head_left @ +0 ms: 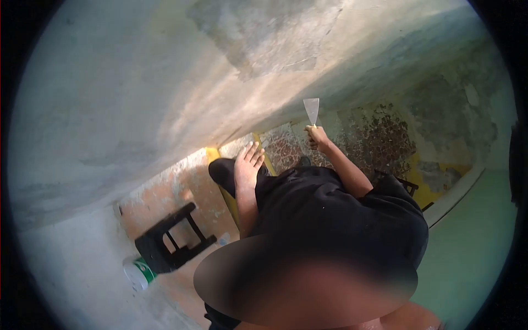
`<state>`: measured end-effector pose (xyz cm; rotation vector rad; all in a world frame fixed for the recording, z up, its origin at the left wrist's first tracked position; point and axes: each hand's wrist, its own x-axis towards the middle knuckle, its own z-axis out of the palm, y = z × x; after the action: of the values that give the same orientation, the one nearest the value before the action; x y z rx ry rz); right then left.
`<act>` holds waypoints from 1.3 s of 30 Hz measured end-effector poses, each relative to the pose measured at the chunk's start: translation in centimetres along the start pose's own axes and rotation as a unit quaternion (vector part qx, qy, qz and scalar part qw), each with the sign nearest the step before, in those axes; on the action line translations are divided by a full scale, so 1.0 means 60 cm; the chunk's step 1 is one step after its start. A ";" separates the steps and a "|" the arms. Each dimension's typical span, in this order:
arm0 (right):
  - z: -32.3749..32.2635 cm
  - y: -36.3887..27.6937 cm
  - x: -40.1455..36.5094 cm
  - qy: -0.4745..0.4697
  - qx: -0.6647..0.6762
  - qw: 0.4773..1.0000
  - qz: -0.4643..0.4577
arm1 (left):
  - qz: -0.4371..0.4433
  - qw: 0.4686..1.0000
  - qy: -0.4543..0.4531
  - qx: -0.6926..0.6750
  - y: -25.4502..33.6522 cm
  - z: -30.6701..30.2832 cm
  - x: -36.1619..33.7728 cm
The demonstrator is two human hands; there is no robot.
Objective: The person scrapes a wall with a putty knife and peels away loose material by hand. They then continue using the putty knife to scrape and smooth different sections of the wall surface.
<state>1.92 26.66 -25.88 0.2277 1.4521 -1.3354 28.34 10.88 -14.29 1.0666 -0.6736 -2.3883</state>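
scraper [311, 110] with a flat, pale blade that widens from the handle to a straight edge stands upright in the right hand [317, 137], fingers curled tight round the handle so that only the blade shows above the fist. the blade edge is at the wall [137, 82]; whether it touches cannot be told. the wall is smooth grey plaster with darker blotches. beside the hand its skin is broken into a rough, flaking patch [379, 137] of brown and dark flecks. below the forearm lies loose black cloth [330, 214], and a bare foot [247, 165] sits just left of it, toes toward the wall. a yellow strip [213, 154] edges the reddish, worn floor [165, 192], where a black plastic stool [168, 239] is just beside a round white-and-green tub [137, 272].
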 end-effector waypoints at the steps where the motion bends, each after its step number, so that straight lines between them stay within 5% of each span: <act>1: -0.002 -0.013 0.005 0.000 0.015 1.000 -0.018 | 0.001 1.000 -0.002 0.018 0.001 0.005 0.000; 4: 0.017 -0.100 0.044 0.010 0.045 0.991 -0.123 | 0.002 0.999 0.019 0.027 0.005 0.031 0.001; 6: 0.027 -0.192 0.028 -0.109 0.061 0.991 -0.038 | -0.010 0.999 0.025 0.017 0.002 0.043 0.004; 10: 0.042 -0.151 -0.001 -0.116 0.119 0.982 -0.090 | -0.018 1.000 -0.011 0.008 0.009 0.055 0.010; 14: 0.027 -0.066 -0.032 -0.034 0.216 0.973 -0.074 | 0.037 0.995 0.016 0.094 0.043 0.076 0.022; 16: 0.036 -0.045 -0.040 0.116 0.111 0.968 -0.194 | 0.147 0.967 0.041 0.206 0.095 0.095 0.049; 17: 0.038 -0.048 -0.041 0.117 0.115 0.967 -0.194 | 0.214 0.933 0.052 0.285 0.127 0.105 0.068; 19: 0.045 -0.067 -0.041 0.228 0.002 0.930 -0.288 | 0.521 0.722 0.223 0.397 0.179 0.201 0.061; 20: 0.052 -0.077 -0.045 0.280 -0.056 0.900 -0.330 | 0.580 0.674 0.175 0.422 0.220 0.254 0.039; 22: 0.080 -0.122 -0.094 0.278 -0.066 0.892 -0.351 | 0.656 0.501 0.303 0.476 0.281 0.322 0.048; 24: 0.106 -0.141 -0.120 0.277 -0.077 0.884 -0.370 | 0.706 0.447 0.332 0.438 0.333 0.366 0.090; 30: 0.154 -0.235 -0.090 0.234 -0.081 0.877 -0.411 | 0.600 0.416 0.390 0.561 0.340 0.361 0.165; 31: 0.180 -0.247 -0.098 0.258 -0.102 0.889 -0.364 | 0.572 0.407 0.404 0.587 0.342 0.347 0.172; 39: 0.165 -0.210 -0.097 0.263 -0.124 0.871 -0.396 | 0.348 0.301 0.494 0.738 0.376 0.302 0.246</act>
<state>0.48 17.32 -11.69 -0.2310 2.3160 -1.7884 9.66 -10.63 1.32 1.7294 -2.0543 0.5189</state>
